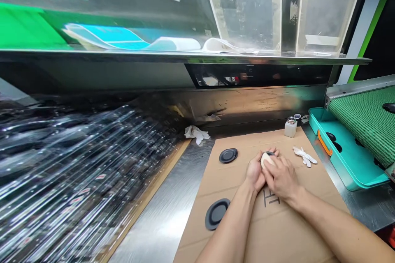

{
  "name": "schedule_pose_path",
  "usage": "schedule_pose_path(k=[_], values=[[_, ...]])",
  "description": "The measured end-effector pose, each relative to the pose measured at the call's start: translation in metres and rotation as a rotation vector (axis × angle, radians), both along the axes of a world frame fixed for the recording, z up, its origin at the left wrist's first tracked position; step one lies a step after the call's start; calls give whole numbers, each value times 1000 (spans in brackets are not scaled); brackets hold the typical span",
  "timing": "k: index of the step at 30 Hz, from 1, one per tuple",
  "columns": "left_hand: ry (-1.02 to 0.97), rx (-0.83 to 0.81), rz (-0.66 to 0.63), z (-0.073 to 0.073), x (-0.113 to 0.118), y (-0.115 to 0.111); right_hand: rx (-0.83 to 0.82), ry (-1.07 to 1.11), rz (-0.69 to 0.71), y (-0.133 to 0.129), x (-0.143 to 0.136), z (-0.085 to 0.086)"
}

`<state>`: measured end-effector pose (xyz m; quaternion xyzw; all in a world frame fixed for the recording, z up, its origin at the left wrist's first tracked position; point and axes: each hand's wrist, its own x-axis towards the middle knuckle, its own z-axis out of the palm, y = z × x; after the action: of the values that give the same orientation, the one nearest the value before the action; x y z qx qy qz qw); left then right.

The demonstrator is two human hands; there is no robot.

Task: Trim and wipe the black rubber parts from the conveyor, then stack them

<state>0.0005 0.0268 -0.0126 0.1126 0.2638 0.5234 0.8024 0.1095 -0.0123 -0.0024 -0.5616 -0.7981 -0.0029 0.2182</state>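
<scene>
Over the cardboard sheet (247, 222), my left hand (255, 172) cups a small dark round piece (270, 153) from below. My right hand (282, 176) presses a cream-coloured pad (266, 160) onto that piece, its fingers curled over the pad. The two hands touch each other. To their left, a black round part (228, 155) lies on the cardboard, and a second black disc-shaped part (217, 213) lies nearer, beside my left forearm.
A teal tray (348, 172) holding dark parts sits beside a green conveyor belt (367, 111) at right. A small bottle (290, 128) and white gloves (305, 157) lie nearby. Plastic-wrapped stacks (77, 181) fill the left. A metal shelf (185, 57) crosses above.
</scene>
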Motion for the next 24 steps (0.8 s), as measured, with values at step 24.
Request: schedule_pose_path(k=[24], values=[[216, 253, 42, -4, 9, -9, -323, 592, 119, 12, 35, 18]])
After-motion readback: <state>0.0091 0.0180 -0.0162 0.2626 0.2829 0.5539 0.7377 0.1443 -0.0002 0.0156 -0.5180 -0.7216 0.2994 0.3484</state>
